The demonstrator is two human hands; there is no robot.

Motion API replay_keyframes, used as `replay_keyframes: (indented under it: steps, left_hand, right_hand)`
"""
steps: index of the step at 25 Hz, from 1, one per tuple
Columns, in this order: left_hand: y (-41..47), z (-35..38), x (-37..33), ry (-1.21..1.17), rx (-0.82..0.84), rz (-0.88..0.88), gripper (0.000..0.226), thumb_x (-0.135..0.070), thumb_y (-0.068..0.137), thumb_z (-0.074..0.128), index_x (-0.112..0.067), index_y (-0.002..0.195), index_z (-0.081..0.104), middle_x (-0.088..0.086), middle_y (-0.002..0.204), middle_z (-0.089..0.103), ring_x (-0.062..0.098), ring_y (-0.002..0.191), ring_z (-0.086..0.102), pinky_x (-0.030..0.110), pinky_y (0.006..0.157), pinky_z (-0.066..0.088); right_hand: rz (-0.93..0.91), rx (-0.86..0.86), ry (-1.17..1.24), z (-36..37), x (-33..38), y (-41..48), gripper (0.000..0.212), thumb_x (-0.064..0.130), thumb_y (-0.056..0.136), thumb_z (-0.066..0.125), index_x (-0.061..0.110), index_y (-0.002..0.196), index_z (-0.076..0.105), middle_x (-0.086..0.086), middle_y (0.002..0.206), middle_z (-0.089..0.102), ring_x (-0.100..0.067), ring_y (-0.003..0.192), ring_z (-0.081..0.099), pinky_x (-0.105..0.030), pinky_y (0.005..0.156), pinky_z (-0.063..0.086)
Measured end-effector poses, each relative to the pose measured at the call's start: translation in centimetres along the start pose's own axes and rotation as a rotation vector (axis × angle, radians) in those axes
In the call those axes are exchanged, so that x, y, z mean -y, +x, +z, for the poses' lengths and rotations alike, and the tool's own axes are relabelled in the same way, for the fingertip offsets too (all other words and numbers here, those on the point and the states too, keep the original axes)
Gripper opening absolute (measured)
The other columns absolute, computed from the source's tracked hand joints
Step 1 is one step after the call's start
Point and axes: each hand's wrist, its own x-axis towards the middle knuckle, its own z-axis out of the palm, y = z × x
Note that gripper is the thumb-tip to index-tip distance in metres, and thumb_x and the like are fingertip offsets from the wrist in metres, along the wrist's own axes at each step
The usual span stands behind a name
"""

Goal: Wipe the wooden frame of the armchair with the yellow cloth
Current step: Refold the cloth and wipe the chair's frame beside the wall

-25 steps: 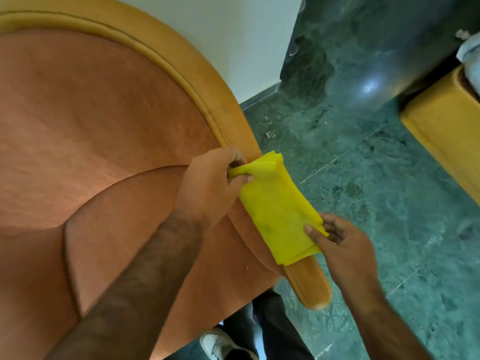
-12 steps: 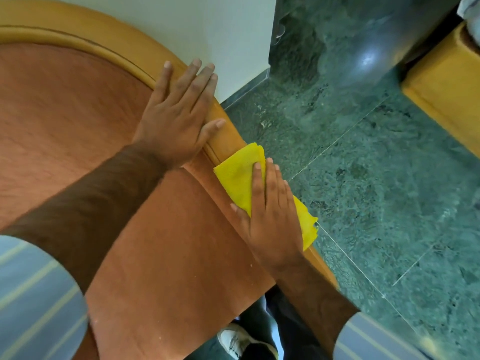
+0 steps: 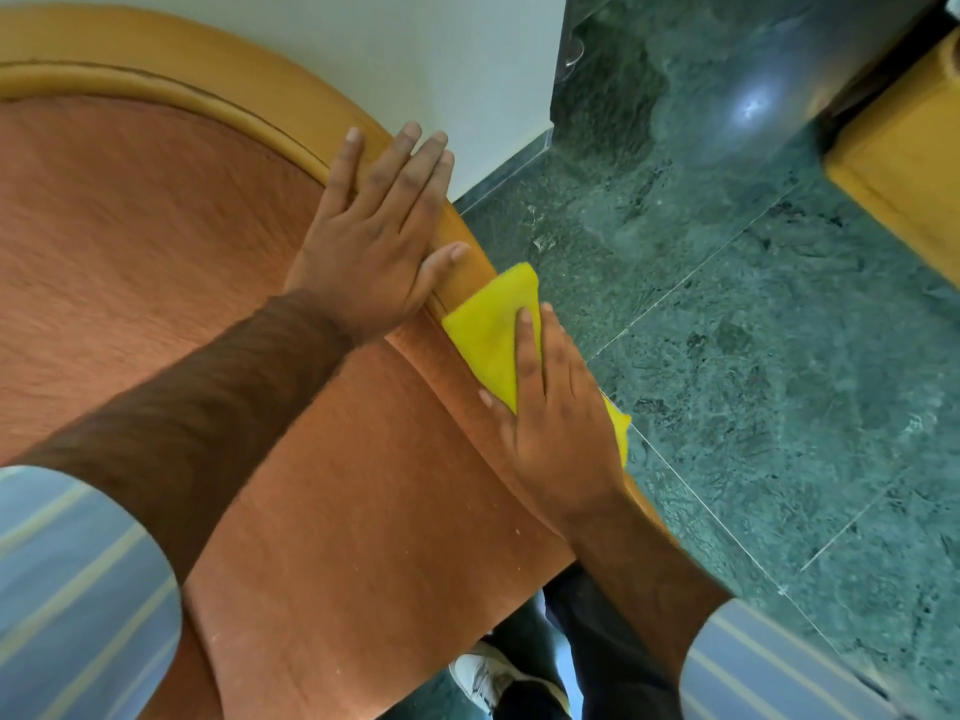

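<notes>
Right hand (image 3: 558, 423) lies flat, fingers extended and together, pressing the yellow cloth (image 3: 493, 335) onto the wooden frame (image 3: 467, 262) of the armchair; nothing is clamped. Left hand (image 3: 374, 241) rests flat, fingers spread, on the frame just above. Both positions match 0.5 s ago. The cloth's long axis follows the frame, running diagonally away from the person.

Floor (image 3: 753, 356): green marble tiles, thin pale joints, glossy glare at 1 o'clock.
Armchair (image 3: 156, 252): stands on floor, fills 9 o'clock side.
Yellow box (image 3: 904, 168): at 2 o'clock.
Shoe (image 3: 483, 678): white, at 6 o'clock.
</notes>
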Motion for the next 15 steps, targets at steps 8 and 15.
replay_keyframes:
  steps: [8, 15]
  left_hand:
    - [0.1, -0.2, -0.1, -0.020, 0.029, -0.007, 0.076, -0.058, 0.110, 0.015, -0.004, 0.162, 0.021, 0.015, 0.173, 0.026, 0.032, 0.163, 0.017, 0.064, 0.129, 0.012]
    - [0.1, -0.3, -0.2, -0.030, 0.052, -0.018, 0.077, -0.059, 0.109, 0.013, -0.004, 0.163, 0.021, 0.013, 0.173, 0.027, 0.031, 0.163, 0.017, 0.064, 0.129, 0.012]
  right_hand:
    - [0.010, 0.220, -0.167, -2.7, -7.5, -16.7, 0.073, 0.052, 0.104, 0.037, 0.013, 0.164, 0.021, -0.019, 0.172, 0.019, -0.043, 0.153, 0.033, -0.058, 0.112, 0.046]
    - [0.090, 0.151, -0.182, -0.7, -1.4, -6.9, 0.073, 0.052, 0.107, 0.035, 0.008, 0.163, 0.019, -0.025, 0.169, 0.024, -0.042, 0.153, 0.033, -0.057, 0.118, 0.040]
